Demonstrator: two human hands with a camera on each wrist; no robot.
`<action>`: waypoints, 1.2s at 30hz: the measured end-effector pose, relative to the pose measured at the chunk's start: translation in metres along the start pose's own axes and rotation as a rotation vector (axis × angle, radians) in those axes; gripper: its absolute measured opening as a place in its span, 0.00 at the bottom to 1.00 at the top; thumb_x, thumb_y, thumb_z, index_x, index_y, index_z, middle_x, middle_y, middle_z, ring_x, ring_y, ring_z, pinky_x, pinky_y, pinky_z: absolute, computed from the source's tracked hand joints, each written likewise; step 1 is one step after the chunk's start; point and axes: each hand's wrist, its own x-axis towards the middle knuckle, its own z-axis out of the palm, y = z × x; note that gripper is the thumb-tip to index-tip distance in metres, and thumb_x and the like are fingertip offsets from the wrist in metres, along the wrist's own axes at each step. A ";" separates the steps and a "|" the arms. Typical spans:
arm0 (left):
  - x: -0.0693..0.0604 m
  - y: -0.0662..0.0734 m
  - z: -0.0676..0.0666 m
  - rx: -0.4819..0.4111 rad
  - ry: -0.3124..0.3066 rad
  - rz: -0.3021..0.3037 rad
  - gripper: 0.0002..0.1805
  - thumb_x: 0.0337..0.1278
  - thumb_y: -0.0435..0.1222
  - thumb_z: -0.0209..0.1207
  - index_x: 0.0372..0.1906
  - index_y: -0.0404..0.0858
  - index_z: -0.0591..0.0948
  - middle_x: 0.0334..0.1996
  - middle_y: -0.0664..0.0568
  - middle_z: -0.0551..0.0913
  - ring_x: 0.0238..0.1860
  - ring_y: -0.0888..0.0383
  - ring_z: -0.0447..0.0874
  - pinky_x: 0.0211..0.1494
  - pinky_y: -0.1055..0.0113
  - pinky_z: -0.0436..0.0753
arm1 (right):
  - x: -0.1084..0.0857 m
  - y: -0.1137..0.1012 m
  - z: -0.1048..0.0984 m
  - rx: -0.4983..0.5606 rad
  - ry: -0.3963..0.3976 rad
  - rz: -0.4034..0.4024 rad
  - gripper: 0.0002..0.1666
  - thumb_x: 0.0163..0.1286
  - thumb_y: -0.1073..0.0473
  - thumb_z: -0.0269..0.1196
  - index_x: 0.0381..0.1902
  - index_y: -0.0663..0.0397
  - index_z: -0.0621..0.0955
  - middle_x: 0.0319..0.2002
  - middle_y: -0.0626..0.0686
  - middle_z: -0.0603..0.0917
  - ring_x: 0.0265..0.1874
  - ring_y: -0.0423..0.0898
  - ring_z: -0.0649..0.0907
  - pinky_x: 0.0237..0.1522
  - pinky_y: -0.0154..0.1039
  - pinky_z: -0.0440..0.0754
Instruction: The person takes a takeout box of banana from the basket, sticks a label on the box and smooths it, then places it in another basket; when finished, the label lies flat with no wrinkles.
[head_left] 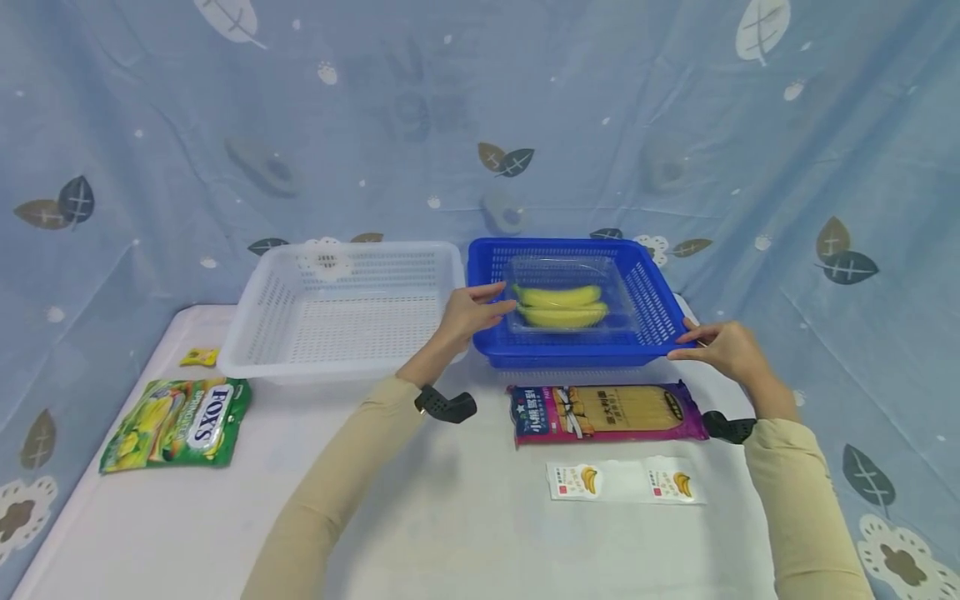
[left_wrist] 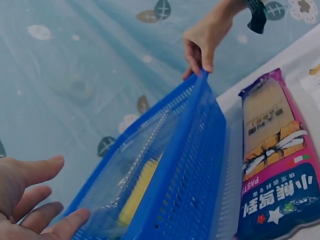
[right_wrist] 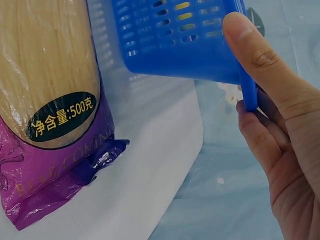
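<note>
Inside the blue basket (head_left: 558, 362) lies a clear plastic box (head_left: 622, 304) with yellow bananas (head_left: 562, 317). My right hand (head_left: 727, 346) pinches the basket's right front corner; in the right wrist view the thumb lies over the blue rim and fingers are beneath it. My left hand (head_left: 468, 317) is at the basket's left side. The left wrist view shows that hand (left_wrist: 30, 200) with its fingers spread and fairly straight, close to the rim, gripping nothing; whether a fingertip touches the rim or box I cannot tell. The basket looks raised at the right corner.
A white basket (head_left: 341, 367) stands to the left. A pasta packet (head_left: 607, 412) lies in front of the blue basket, and a strip with banana labels (head_left: 626, 481) nearer. At far left are a green FOX'S bag (head_left: 180, 423) and a small yellow packet (head_left: 198, 357).
</note>
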 end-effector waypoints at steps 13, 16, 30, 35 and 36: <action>0.018 0.003 0.012 0.037 0.096 0.011 0.27 0.55 0.36 0.67 0.61 0.39 0.77 0.62 0.44 0.75 0.55 0.45 0.80 0.55 0.60 0.80 | -0.002 0.010 0.007 0.025 0.010 0.001 0.38 0.47 0.39 0.74 0.41 0.70 0.84 0.61 0.66 0.70 0.62 0.73 0.65 0.57 0.64 0.69; 0.024 0.004 0.016 -0.025 0.115 0.002 0.27 0.55 0.36 0.67 0.61 0.38 0.77 0.64 0.43 0.73 0.58 0.47 0.77 0.57 0.60 0.79 | 0.000 0.012 0.006 0.034 0.020 -0.004 0.39 0.46 0.38 0.74 0.40 0.69 0.85 0.60 0.67 0.70 0.62 0.72 0.65 0.57 0.64 0.69; 0.042 -0.024 0.051 -0.107 0.189 0.130 0.31 0.57 0.34 0.65 0.67 0.38 0.70 0.67 0.50 0.69 0.69 0.53 0.63 0.68 0.56 0.68 | 0.008 0.018 0.006 0.024 0.054 0.012 0.35 0.44 0.39 0.75 0.39 0.63 0.86 0.61 0.63 0.72 0.62 0.69 0.68 0.50 0.65 0.72; 0.045 -0.034 0.057 -0.080 0.182 0.146 0.36 0.57 0.34 0.65 0.70 0.39 0.65 0.71 0.49 0.63 0.73 0.51 0.55 0.70 0.54 0.63 | 0.005 0.013 0.004 0.044 0.055 -0.018 0.35 0.45 0.40 0.76 0.39 0.66 0.86 0.60 0.65 0.72 0.62 0.70 0.67 0.52 0.66 0.71; 0.045 -0.035 0.057 -0.073 0.182 0.136 0.37 0.57 0.35 0.66 0.71 0.39 0.64 0.72 0.48 0.61 0.73 0.50 0.53 0.70 0.53 0.63 | 0.003 0.009 0.003 0.058 0.049 -0.028 0.36 0.46 0.41 0.75 0.39 0.68 0.85 0.60 0.67 0.72 0.62 0.72 0.67 0.55 0.65 0.70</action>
